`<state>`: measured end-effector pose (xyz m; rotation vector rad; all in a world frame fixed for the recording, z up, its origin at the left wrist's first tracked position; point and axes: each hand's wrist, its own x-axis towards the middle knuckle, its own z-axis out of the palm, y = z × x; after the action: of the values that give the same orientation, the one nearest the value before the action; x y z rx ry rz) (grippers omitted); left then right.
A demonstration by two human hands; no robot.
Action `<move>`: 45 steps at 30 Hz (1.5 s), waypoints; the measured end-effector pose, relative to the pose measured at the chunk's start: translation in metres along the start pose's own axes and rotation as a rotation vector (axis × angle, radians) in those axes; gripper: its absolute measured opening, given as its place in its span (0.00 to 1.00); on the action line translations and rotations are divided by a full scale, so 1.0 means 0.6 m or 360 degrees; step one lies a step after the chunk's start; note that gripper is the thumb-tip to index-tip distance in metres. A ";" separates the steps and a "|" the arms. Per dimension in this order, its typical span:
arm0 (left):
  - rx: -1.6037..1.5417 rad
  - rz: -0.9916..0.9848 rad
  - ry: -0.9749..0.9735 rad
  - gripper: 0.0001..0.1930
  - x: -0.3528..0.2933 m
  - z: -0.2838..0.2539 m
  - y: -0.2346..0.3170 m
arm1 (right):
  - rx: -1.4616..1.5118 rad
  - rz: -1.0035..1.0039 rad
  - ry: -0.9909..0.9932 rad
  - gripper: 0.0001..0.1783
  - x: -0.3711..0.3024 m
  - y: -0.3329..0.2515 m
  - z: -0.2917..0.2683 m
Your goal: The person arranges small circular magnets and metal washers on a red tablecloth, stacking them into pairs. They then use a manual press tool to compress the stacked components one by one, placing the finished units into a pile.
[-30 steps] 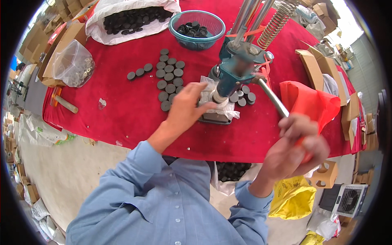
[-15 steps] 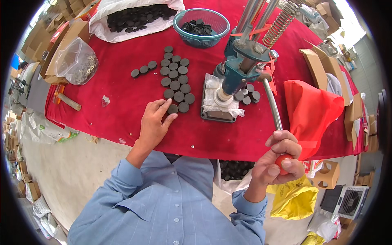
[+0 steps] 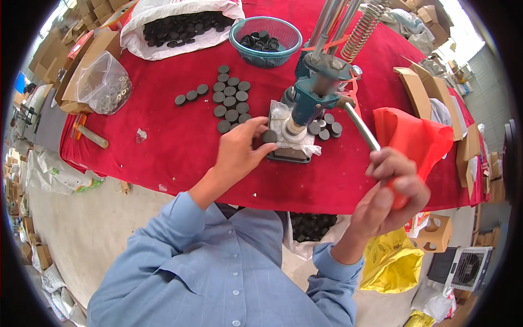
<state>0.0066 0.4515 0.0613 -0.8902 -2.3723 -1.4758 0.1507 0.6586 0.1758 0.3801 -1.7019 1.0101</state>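
Note:
My left hand (image 3: 239, 150) pinches a black round cap (image 3: 269, 137) by its edge, at the left side of the press base (image 3: 289, 158). Above that base stands the green hand press (image 3: 308, 106), its white round tip close over the white-wrapped pad. My right hand (image 3: 389, 193), slightly blurred, is wrapped around the red ball knob (image 3: 402, 192) of the metal press lever (image 3: 362, 128). Left of the press, several black caps (image 3: 230, 102) lie in rows on the red cloth; my left hand hides the nearest ones. More caps (image 3: 325, 129) sit right of the press.
At the back are a white sack (image 3: 128, 35) of black caps and a teal basket (image 3: 265, 61) with more. A bag of small rings (image 3: 104, 87) and a hammer (image 3: 92, 136) lie left. A red bag (image 3: 408, 141) and open cartons (image 3: 417, 92) stand right.
My left hand has moved right from the cap rows to the press base, now with a cap in its fingers. My right hand has swung the lever knob rightward and slightly up.

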 end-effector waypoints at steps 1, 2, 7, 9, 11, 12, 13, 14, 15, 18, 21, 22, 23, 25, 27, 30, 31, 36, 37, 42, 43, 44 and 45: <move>0.0000 0.0013 -0.0027 0.33 0.011 0.018 0.001 | 0.0035 0.0042 0.0005 0.15 0.027 -0.002 0.000; 0.0001 0.0026 -0.0052 0.34 0.021 0.035 -0.001 | 0.0071 0.0082 0.0010 0.14 0.051 -0.001 0.004; 0.0048 0.0170 -0.0018 0.34 0.054 0.077 0.001 | 0.0138 0.0203 0.0100 0.13 0.109 0.010 0.025; -0.0032 0.0146 -0.0035 0.33 0.053 0.082 0.002 | 0.0143 0.0121 0.0130 0.13 0.088 0.010 0.023; -0.0026 0.0161 -0.0059 0.32 0.051 0.076 0.002 | 0.0115 0.0035 0.0157 0.12 0.056 0.006 0.023; 0.0018 0.0191 -0.0073 0.30 0.049 0.062 0.002 | 0.0057 -0.0041 0.0179 0.13 0.029 0.007 0.022; 0.0070 0.0219 -0.0081 0.29 0.045 0.045 -0.002 | -0.0006 -0.0040 0.0124 0.15 -0.005 0.006 0.014; 0.0252 0.0256 -0.0109 0.29 0.037 0.030 -0.017 | -0.0011 -0.0044 0.0147 0.16 -0.041 0.006 0.015; 0.0433 0.0299 -0.0143 0.28 0.029 0.009 -0.036 | -0.0023 -0.0050 0.0177 0.17 -0.075 0.006 0.017; 0.0768 0.0345 -0.0256 0.26 0.007 -0.024 -0.060 | -0.0033 0.0132 0.0155 0.17 -0.145 -0.001 0.012; 0.0828 0.0313 -0.0307 0.24 -0.023 -0.025 -0.044 | -0.0061 0.0055 0.0160 0.17 -0.135 0.007 0.016; 0.0823 0.0292 -0.0315 0.23 -0.032 -0.021 -0.037 | -0.0062 0.0050 0.0135 0.17 -0.127 0.007 0.015; 0.0767 0.0290 -0.0272 0.22 -0.038 -0.017 -0.036 | -0.0064 0.0046 0.0110 0.17 -0.114 0.004 0.011; 0.0708 0.0243 -0.0229 0.22 -0.042 -0.014 -0.049 | -0.0083 0.0023 0.0051 0.17 -0.096 0.006 0.002; 0.0674 0.0229 -0.0204 0.23 -0.045 -0.014 -0.058 | -0.0046 0.0029 0.0095 0.17 -0.102 0.005 0.010; 0.0625 0.0226 -0.0113 0.24 -0.041 -0.017 -0.059 | 0.0019 0.0033 0.0219 0.17 -0.139 0.007 0.021; 0.0578 0.0211 -0.0058 0.24 -0.035 -0.016 -0.053 | 0.0037 0.0038 0.0278 0.17 -0.148 0.007 0.024; 0.0264 0.0034 -0.0012 0.31 -0.008 -0.007 -0.030 | 0.0025 0.0029 0.0208 0.17 -0.125 0.010 0.020; 0.0206 0.0054 -0.0018 0.32 -0.001 -0.003 -0.028 | 0.0036 0.0053 0.0163 0.17 -0.114 0.005 0.016; 0.0117 0.0237 -0.0112 0.35 0.031 0.034 0.000 | 0.0004 0.0126 0.0001 0.16 0.012 -0.013 0.001; 0.0095 0.0238 -0.0116 0.35 0.034 0.040 -0.002 | 0.0051 0.0152 0.0028 0.15 0.036 -0.011 0.005; 0.0078 0.0235 -0.0119 0.35 0.034 0.045 -0.007 | 0.0142 0.0145 -0.0008 0.14 0.058 -0.004 0.004; 0.0062 0.0232 -0.0121 0.35 0.035 0.046 -0.010 | 0.0187 0.0143 0.0013 0.13 0.079 0.002 0.010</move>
<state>-0.0100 0.4817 0.0532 -1.1026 -2.3243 -1.3593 0.1283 0.6652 0.2173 0.3774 -1.6688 1.1796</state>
